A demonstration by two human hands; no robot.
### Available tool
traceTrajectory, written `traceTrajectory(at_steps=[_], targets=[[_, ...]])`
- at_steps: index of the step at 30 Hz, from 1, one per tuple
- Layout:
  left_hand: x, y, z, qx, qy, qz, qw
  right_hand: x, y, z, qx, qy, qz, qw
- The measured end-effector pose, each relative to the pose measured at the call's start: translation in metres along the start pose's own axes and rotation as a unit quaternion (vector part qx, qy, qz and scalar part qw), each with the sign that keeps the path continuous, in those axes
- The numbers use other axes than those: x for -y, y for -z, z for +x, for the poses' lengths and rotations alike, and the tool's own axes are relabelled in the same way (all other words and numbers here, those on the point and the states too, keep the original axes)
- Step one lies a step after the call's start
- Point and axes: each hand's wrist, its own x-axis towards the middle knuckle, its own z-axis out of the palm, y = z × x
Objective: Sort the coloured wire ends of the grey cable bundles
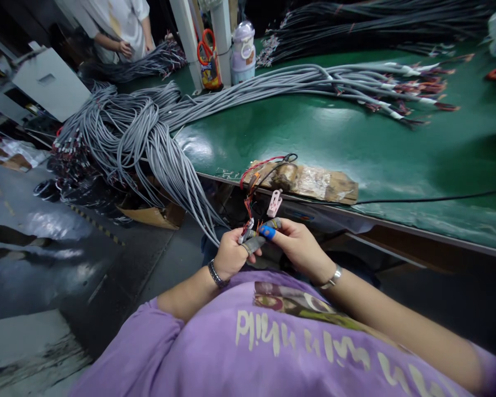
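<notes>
My left hand (230, 255) is closed around the end of a grey cable (210, 229), close to a white label sleeve. Thin orange and red wires (249, 212) fan out above its fingers. Opposite it, my right hand (297, 245) pinches at the fine wire ends, with blue tape on the thumb and grey tape on a finger. Both hands almost meet in front of the table edge. Just above them a pale pink clip (275, 204) hangs by a taped wooden board (314, 182). Red and black leads (267, 162) loop over the board's left end.
A thick bundle of grey cables (149, 121) crosses the green table (355, 138) and droops off its left side. Black cables (355, 27) lie at the back. Orange-handled scissors (206, 49) and a lilac bottle (243, 52) stand by a white post. Another person (111, 27) works behind.
</notes>
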Motion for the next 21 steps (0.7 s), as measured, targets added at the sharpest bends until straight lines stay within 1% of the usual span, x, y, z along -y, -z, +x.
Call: traceTrajectory(at_steps=[4, 7, 10, 12, 15, 16, 17, 19, 21], targets=[[-0.001, 0.001, 0.001, 0.003, -0.002, -0.015, 1.0, -0.006, 0.005, 0.001, 0.001, -0.028, 0.065, 0.997], [-0.007, 0.004, 0.002, 0.005, 0.015, -0.026, 1.0, -0.011, 0.018, 0.005, 0.007, -0.062, 0.141, 0.988], [-0.013, 0.009, 0.003, 0.024, 0.036, -0.034, 0.998, -0.015, 0.033, 0.012, 0.016, -0.105, 0.198, 0.974], [-0.018, 0.012, 0.005, 0.046, 0.054, -0.04, 0.997, -0.013, 0.037, 0.019, 0.041, -0.136, 0.221, 0.965], [-0.024, 0.013, 0.01, 0.089, 0.087, -0.052, 0.991, -0.005, 0.034, 0.029, 0.095, -0.163, 0.254, 0.949], [-0.026, 0.013, 0.012, 0.102, 0.095, -0.057, 0.989, -0.002, 0.031, 0.032, 0.1, -0.155, 0.258, 0.948], [-0.028, 0.012, 0.014, 0.113, 0.101, -0.063, 0.986, 0.0, 0.028, 0.035, 0.09, -0.132, 0.252, 0.954], [-0.031, 0.01, 0.019, 0.13, 0.105, -0.078, 0.983, 0.001, 0.023, 0.04, 0.025, -0.055, 0.208, 0.976], [-0.032, 0.008, 0.024, 0.143, 0.108, -0.096, 0.979, 0.0, 0.019, 0.042, -0.051, 0.023, 0.147, 0.988]])
